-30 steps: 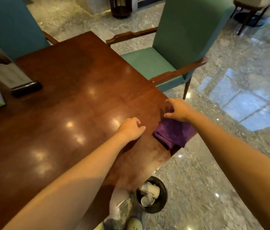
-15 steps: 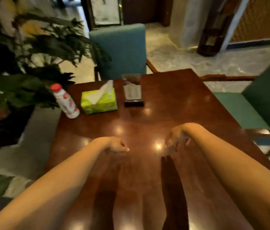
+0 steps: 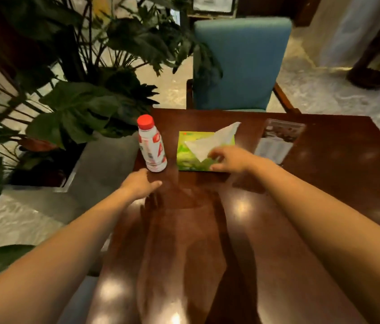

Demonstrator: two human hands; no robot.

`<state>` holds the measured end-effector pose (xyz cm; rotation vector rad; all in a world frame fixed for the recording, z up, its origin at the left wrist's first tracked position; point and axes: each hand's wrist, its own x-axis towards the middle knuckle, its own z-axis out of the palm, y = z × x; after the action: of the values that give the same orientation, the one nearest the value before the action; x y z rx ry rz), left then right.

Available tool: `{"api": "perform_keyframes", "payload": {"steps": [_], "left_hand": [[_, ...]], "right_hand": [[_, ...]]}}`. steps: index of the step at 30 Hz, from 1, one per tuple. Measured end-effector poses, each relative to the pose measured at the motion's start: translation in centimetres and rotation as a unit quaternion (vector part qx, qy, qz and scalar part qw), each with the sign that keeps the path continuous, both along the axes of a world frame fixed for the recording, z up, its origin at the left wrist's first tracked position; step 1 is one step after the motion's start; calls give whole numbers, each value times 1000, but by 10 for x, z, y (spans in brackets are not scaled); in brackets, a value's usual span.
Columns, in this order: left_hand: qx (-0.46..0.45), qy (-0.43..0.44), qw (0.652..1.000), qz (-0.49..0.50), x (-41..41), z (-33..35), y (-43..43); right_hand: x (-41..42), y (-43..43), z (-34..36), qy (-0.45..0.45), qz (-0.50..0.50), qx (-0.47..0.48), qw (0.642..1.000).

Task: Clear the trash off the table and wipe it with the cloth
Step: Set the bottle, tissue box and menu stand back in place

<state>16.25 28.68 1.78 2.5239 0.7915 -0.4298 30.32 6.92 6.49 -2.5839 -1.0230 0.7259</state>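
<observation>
A white plastic bottle with a red cap stands upright at the far left edge of the dark wooden table. Right of it lies a green tissue box with a white tissue sticking out. My left hand hovers just in front of the bottle's base, fingers loosely apart, holding nothing. My right hand is on the box's near right corner, fingers on top by the tissue and thumb at the front edge; whether it grips is unclear. The purple cloth is out of view.
A clear sign stand lies right of the tissue box. A blue-green chair stands behind the table's far edge. A large leafy plant in a grey planter crowds the table's left side.
My view swung from the table's right edge, with the purple cloth and floor bin, to the far left corner. Both hands reached forward, left to the bottle, right onto the tissue box.
</observation>
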Motion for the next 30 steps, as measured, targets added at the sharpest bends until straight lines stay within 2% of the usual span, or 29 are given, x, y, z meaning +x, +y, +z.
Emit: {"api": "perform_keyframes", "payload": {"steps": [2,4,9,12,15,22,30], "left_hand": [[-8,-77,995,65,12,-2,15],[-40,-136,984,107,24,-2,26],[-207,-278,933,96,45,-13,39],[-233,-288,923,107,54,-17,41],[-217,-289,926,113,60,-16,43],[-205,-270,937,88,58,-10,46],[-186,-272,940,93,21,-9,27]], "right_hand": [[19,25,-1,-39,6,49,998],[38,44,-7,-90,18,38,995],[68,70,-30,-108,75,-142,981],[74,79,-37,-118,95,-201,968],[76,87,-42,-135,100,-221,961],[68,83,-44,-177,108,-176,962],[27,53,-35,-187,121,-157,962]]}}
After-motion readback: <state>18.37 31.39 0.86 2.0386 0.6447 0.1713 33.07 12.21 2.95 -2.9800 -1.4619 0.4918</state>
